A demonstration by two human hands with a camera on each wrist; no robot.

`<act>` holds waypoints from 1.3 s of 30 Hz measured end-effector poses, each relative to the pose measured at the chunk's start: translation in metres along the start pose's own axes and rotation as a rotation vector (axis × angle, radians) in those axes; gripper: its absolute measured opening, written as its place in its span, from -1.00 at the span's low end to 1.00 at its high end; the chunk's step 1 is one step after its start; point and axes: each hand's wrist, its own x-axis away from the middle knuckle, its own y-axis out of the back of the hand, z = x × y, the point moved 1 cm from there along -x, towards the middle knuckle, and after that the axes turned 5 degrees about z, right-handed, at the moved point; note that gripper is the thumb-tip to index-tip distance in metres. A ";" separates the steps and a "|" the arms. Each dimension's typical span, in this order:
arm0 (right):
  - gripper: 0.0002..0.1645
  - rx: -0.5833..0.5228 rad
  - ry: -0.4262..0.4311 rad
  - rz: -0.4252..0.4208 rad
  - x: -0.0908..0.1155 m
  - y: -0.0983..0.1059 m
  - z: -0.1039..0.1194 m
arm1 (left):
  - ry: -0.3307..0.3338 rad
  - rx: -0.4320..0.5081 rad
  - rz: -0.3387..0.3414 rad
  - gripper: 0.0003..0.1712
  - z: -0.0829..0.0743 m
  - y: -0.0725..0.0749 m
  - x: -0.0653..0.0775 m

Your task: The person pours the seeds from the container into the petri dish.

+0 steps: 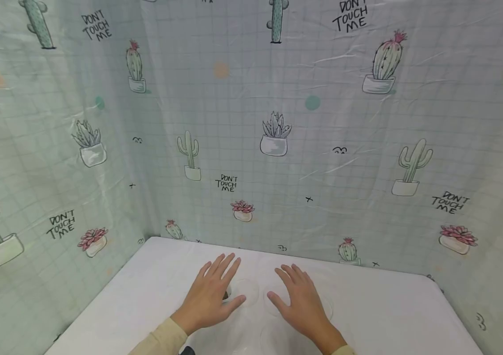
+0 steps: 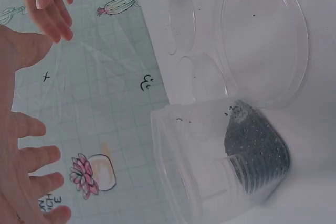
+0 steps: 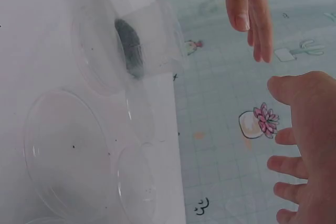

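My left hand [image 1: 211, 293] hovers over the left part of the white table, fingers spread, holding nothing. To its right my right hand [image 1: 302, 301] hangs in the air, fingers and thumb apart, also holding nothing. Under the left hand, mostly hidden in the head view, stands a clear plastic box [image 2: 181, 145] with dark grey granules [image 2: 257, 148] in it. Several round, clear, shallow dishes or lids lie beside the box; one large dish [image 2: 262, 40] is next to it, and another dish [image 3: 65, 153] shows in the right wrist view. Neither hand touches them.
A white table [image 1: 388, 305] carries these things, with a few dark specks around the dishes. A pale green sheet [image 1: 251, 108] printed with cacti hangs behind the table and at both sides. A small black object [image 1: 186, 350] shows by the left sleeve [image 1: 160, 337].
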 end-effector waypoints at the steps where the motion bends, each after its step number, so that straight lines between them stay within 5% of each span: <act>1: -0.34 -0.005 0.000 0.001 0.000 -0.001 -0.001 | 0.000 0.007 0.000 -0.10 0.000 0.000 0.000; 39: -0.35 -0.104 -0.006 0.115 -0.011 -0.033 0.000 | 0.083 0.024 0.058 0.03 0.025 -0.021 0.020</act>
